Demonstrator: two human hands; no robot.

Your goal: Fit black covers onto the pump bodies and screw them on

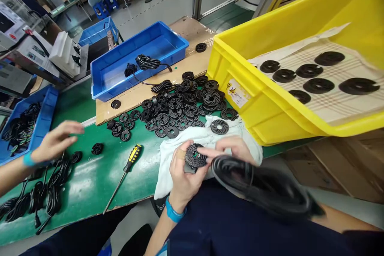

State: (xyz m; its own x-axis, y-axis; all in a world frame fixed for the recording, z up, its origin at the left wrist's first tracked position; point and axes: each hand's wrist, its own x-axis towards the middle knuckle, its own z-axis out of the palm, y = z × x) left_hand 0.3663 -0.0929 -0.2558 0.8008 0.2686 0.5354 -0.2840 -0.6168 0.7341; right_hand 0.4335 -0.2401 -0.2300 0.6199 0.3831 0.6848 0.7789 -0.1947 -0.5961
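Observation:
Near my body, my left hand (187, 172) holds a grooved black disc (196, 156) between thumb and fingers, its patterned face turned up. A small green and red spot shows at the disc's centre. My right hand (235, 150) reaches in from the right with its index finger on the disc, the other fingers curled and partly hidden. A coiled black cable (264, 186), blurred, hangs in front of my right hand and forearm. Under my hands lies a white cloth (168, 158), with another grooved disc (219, 127) on it.
A pile of black discs (180, 108) lies behind the cloth. A yellow bin (255, 116) stands right, a blue tray (105, 94) behind. A screwdriver (129, 164) rests on the green table (144, 184). A co-worker's hand (57, 142) is at left, near cable bundles (39, 196).

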